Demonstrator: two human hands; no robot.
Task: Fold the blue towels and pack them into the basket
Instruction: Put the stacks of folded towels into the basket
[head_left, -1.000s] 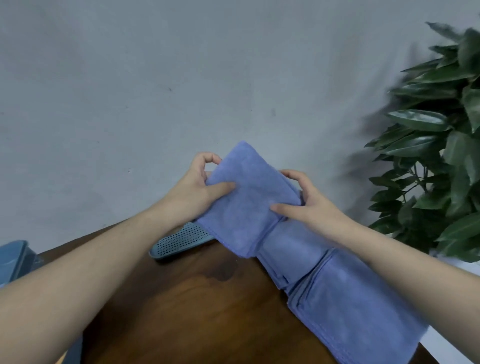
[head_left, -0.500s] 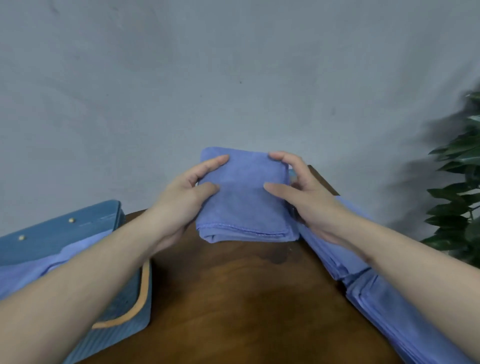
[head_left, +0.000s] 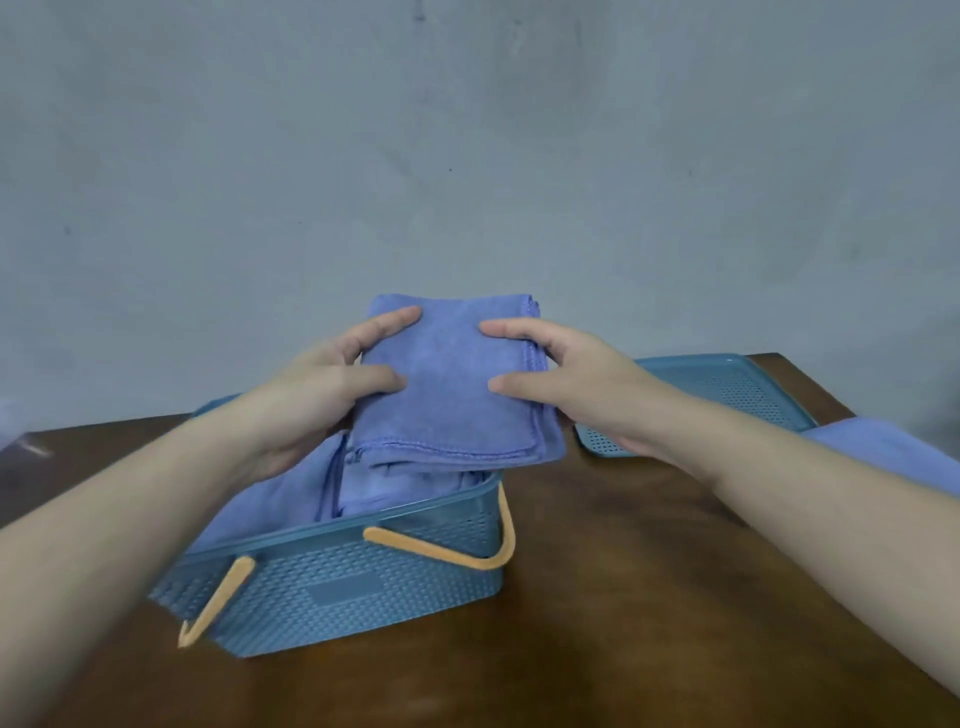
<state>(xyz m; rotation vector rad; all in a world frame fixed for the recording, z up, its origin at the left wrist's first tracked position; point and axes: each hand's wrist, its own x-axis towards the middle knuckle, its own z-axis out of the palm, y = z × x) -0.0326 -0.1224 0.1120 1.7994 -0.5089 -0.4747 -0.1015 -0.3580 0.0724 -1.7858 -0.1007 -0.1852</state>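
A dark brown wooden table (head_left: 597, 597) carries a blue perforated basket (head_left: 363, 587) with orange handles near its left side. A blue perforated lid (head_left: 737, 384) lies flat by the far right corner, and a blue towel (head_left: 893, 457) rests at the right edge.

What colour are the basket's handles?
Orange, on the blue basket; the handles show best in the head view.

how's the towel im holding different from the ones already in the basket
The held towel is gripped between the left hand and right hand, above the basket; the packed towels lie inside, untouched. The held towel shows its whole folded top; the packed towels are partly hidden. All are the same blue cloth.
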